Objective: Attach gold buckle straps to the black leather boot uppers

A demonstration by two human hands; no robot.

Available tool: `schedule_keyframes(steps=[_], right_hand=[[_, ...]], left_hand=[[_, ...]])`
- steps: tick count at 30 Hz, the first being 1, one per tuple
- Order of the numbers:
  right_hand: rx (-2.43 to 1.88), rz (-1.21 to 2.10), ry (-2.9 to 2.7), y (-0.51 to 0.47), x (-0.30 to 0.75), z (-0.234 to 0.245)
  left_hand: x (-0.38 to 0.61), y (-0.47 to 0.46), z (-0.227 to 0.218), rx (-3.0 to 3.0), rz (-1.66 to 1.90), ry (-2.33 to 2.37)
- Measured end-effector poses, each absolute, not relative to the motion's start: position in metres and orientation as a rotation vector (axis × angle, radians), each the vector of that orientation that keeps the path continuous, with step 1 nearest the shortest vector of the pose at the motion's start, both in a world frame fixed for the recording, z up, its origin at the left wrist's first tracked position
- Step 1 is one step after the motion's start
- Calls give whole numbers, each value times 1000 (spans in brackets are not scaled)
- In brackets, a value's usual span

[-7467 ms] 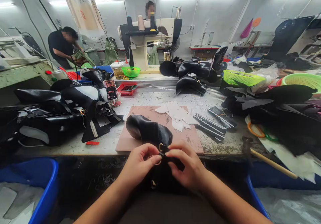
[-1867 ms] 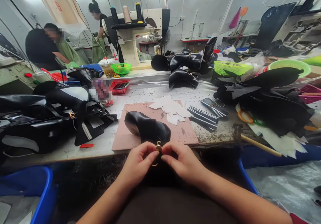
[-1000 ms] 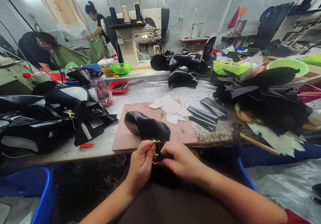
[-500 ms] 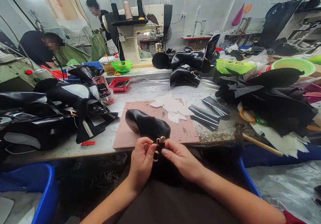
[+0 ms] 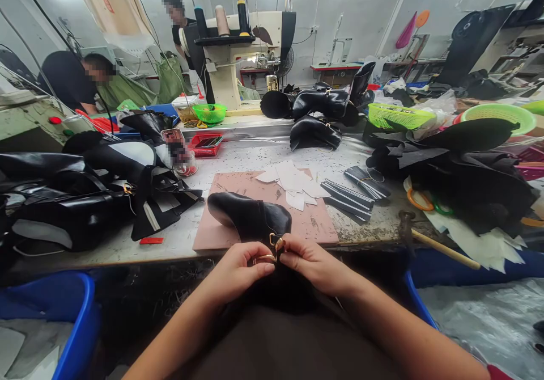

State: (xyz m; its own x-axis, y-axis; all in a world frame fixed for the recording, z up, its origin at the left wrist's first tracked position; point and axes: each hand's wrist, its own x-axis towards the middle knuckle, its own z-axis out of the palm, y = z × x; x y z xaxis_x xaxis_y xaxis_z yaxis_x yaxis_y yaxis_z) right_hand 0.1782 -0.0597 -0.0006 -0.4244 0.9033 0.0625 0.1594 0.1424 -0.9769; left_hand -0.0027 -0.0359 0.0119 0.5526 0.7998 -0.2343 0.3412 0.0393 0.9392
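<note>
The step in hand looks to be work on the metal hardware of a glossy black leather shoe upper (image 5: 249, 215), which lies on a flat pink rectangular board (image 5: 314, 224) at the front edge of the white, scuffed worktop (image 5: 255, 154). Its near end reaches over that edge towards the person's lap, where black merges with dark clothing.

The left hand (image 5: 246, 267) is nearly closed, thumb and forefinger pinching a curved gold-coloured metal piece (image 5: 264, 258). The right hand (image 5: 308, 258) is closed to a fingertip pinch on a small gold-coloured metal fitting (image 5: 279, 244) — just beside the other hand. Near both, against the upper, shows a gold-coloured rectangular metal loop (image 5: 272, 238); how the parts join is too small to tell.

The next move seems to call for fine fingertip alignment — the left hand steadying its piece, the right turning or guiding the fitting without twisting the leather.
</note>
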Motion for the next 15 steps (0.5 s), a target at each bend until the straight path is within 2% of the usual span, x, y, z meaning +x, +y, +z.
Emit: schedule_keyframes(steps=[4, 9, 15], right_hand=[[-1114, 1404, -1649, -57, 177, 5], [-1261, 1189, -1542, -54, 168, 1], [-1159, 1436, -1499, -57, 178, 5]], left_hand=[[2, -34, 15, 1614, 447, 989], [3, -34, 15, 1509, 450, 989], [-1, -36, 5, 1344, 527, 1027]])
